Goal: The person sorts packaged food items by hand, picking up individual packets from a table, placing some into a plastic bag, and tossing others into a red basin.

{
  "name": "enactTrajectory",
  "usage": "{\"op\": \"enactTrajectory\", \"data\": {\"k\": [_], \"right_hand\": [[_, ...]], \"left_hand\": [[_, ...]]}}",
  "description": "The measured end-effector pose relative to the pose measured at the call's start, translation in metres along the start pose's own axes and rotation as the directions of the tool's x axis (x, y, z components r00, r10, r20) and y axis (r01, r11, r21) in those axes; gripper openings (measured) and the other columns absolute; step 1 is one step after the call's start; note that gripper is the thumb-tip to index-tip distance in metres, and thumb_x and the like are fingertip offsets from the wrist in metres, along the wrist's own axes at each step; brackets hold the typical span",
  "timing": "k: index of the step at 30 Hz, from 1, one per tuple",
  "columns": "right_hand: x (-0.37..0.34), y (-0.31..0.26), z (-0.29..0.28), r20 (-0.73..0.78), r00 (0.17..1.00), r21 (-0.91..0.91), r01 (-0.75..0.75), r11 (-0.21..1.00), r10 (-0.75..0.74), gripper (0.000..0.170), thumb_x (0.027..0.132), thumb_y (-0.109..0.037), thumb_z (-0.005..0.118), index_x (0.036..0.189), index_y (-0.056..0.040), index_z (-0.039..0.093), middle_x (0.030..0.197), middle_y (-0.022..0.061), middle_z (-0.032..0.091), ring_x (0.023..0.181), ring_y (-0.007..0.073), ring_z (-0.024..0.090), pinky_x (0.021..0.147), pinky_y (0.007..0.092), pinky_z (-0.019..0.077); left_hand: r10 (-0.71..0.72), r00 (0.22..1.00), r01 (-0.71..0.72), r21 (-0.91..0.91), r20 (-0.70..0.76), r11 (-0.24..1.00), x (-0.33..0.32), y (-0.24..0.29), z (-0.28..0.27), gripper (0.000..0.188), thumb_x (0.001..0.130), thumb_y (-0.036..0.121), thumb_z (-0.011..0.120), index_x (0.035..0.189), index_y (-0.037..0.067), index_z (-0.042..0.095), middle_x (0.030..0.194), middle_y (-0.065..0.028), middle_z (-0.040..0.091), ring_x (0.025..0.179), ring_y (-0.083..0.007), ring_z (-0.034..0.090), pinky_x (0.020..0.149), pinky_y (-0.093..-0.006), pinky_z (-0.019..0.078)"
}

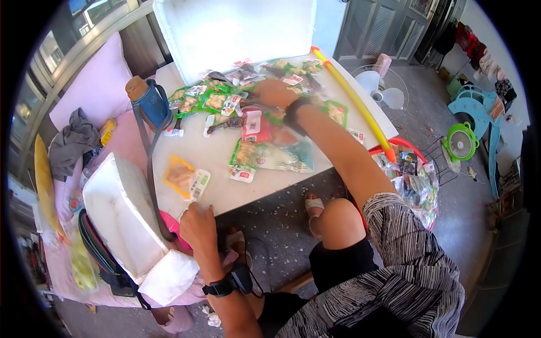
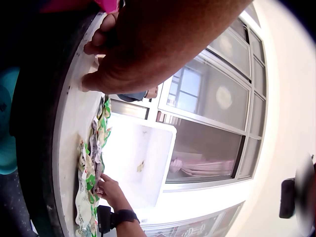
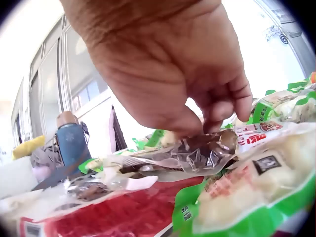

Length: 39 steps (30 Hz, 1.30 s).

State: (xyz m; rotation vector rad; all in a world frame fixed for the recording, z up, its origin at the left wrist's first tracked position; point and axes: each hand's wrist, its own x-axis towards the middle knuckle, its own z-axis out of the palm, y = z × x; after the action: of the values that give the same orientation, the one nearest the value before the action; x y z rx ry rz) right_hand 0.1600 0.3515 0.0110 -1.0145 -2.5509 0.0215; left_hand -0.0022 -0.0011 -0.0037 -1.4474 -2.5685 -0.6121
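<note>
"Across the middle, what takes up the most room?"

"A white table [image 1: 220,194]. At its far side stands a large foam box [image 1: 236,34], its hollow facing near."

"And next in size?"

"Near left, beside the table, a smaller foam box [image 1: 121,208]. To the right, a red basket [image 1: 414,145] full of packets. Along the table's right edge lies a long yellow pole [image 1: 358,104] with orange ends, and at the left side stands a blue bottle [image 1: 153,107] with a strap."

"Where are the hands?"

"The right hand [image 1: 275,94] is over the heap at the far part of the table, thumb and fingertips pinching a clear packet [image 3: 202,155] of dark food. The left hand [image 1: 198,226] rests at the near left edge, fingers loosely bent, holding nothing."

"What lies round the clear packet?"

"It lies among green-edged packets [image 1: 217,101], just beyond a red packet [image 1: 256,127]."

"Anything by the left hand?"

"Yes, a yellow packet [image 1: 179,176] with a white label, flat on the table just beyond it."
</note>
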Motion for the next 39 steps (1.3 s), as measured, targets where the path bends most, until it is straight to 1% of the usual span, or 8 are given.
{"op": "enactTrajectory", "data": {"k": [4,11,17,21,24,28,35,39], "right_hand": [[0.026,0.012,0.033,-0.121,0.990,-0.018,0.075,0.997,-0.077,0.033,0.073,-0.014,0.050,0.104,-0.0157,0.061,0.093,0.0161,0.061,0.088,0.0305,0.058,0.079,0.0400,0.0461],[0.031,0.004,0.015,0.133,0.921,0.035,-0.375,0.927,0.367,0.038,0.068,-0.033,0.064,0.088,-0.0001,0.064,0.086,0.0195,0.063,0.082,0.0311,0.061,0.071,0.0379,0.0485],[0.027,0.026,0.024,0.299,0.923,0.193,-0.306,0.932,0.241,0.049,0.052,-0.040,0.073,0.076,0.0019,0.065,0.086,0.0185,0.063,0.077,0.0315,0.061,0.067,0.0358,0.0483],[0.010,0.029,0.028,-0.057,0.979,0.438,-0.152,0.886,0.196,0.028,0.057,-0.034,0.068,0.065,-0.0066,0.066,0.065,0.0114,0.062,0.056,0.0219,0.057,0.053,0.0324,0.0427],[0.009,0.017,0.010,-0.160,0.965,0.194,-0.175,0.965,0.207,0.025,0.057,-0.025,0.068,0.067,-0.0027,0.063,0.068,0.0160,0.059,0.063,0.0260,0.058,0.058,0.0357,0.0455],[-0.021,-0.006,-0.041,-0.242,0.883,0.561,-0.212,0.800,0.403,0.018,0.063,-0.020,0.066,0.068,-0.0028,0.063,0.060,0.0094,0.059,0.052,0.0168,0.054,0.051,0.0286,0.0404],[-0.077,-0.044,-0.107,0.122,0.918,0.904,-0.260,0.339,0.377,0.015,0.073,-0.016,0.066,0.073,-0.0004,0.063,0.063,-0.0022,0.055,0.057,0.0039,0.045,0.050,0.0204,0.0343],[-0.115,-0.091,-0.129,0.212,0.934,0.705,-0.349,0.618,0.286,0.025,0.082,-0.023,0.053,0.077,0.0004,0.060,0.066,0.0036,0.058,0.058,0.0097,0.051,0.055,0.0241,0.0401]], "left_hand": [[0.005,1.000,-0.006,-0.011,-0.012,1.000,0.000,-0.002,0.003,0.029,0.068,0.026,0.066,0.082,0.003,0.056,0.072,-0.0169,0.058,0.070,-0.0350,0.057,0.058,-0.0443,0.0443],[-0.075,0.994,0.078,-0.029,0.079,0.997,0.001,0.001,-0.002,0.034,0.070,0.028,0.064,0.092,0.003,0.059,0.081,-0.0172,0.060,0.079,-0.0349,0.057,0.067,-0.0433,0.0443],[-0.004,1.000,0.004,0.029,-0.001,1.000,0.000,0.004,0.000,0.027,0.068,0.026,0.067,0.076,0.004,0.053,0.070,-0.0150,0.057,0.070,-0.0336,0.058,0.058,-0.0435,0.0448],[0.010,1.000,-0.010,0.030,-0.007,1.000,0.000,0.000,0.002,0.028,0.068,0.027,0.067,0.076,0.004,0.054,0.071,-0.0147,0.058,0.070,-0.0334,0.058,0.058,-0.0434,0.0449],[0.019,1.000,-0.019,0.028,-0.010,0.999,0.000,-0.003,0.005,0.027,0.069,0.027,0.066,0.078,0.004,0.055,0.071,-0.0147,0.058,0.071,-0.0332,0.058,0.058,-0.0434,0.0449],[0.003,1.000,-0.003,0.015,0.010,1.000,0.001,-0.002,0.001,0.027,0.070,0.027,0.065,0.079,0.003,0.056,0.072,-0.0148,0.058,0.072,-0.0334,0.058,0.059,-0.0432,0.0449],[-0.005,0.993,0.000,-0.041,-0.121,0.999,0.002,0.003,-0.004,0.028,0.068,0.020,0.067,0.089,0.004,0.062,0.079,-0.0157,0.055,0.075,-0.0335,0.056,0.062,-0.0414,0.0444],[0.042,0.995,-0.048,-0.073,-0.093,0.996,0.003,0.005,-0.004,0.025,0.067,0.014,0.066,0.090,0.005,0.062,0.082,-0.0153,0.053,0.080,-0.0320,0.054,0.065,-0.0403,0.0448]]}}
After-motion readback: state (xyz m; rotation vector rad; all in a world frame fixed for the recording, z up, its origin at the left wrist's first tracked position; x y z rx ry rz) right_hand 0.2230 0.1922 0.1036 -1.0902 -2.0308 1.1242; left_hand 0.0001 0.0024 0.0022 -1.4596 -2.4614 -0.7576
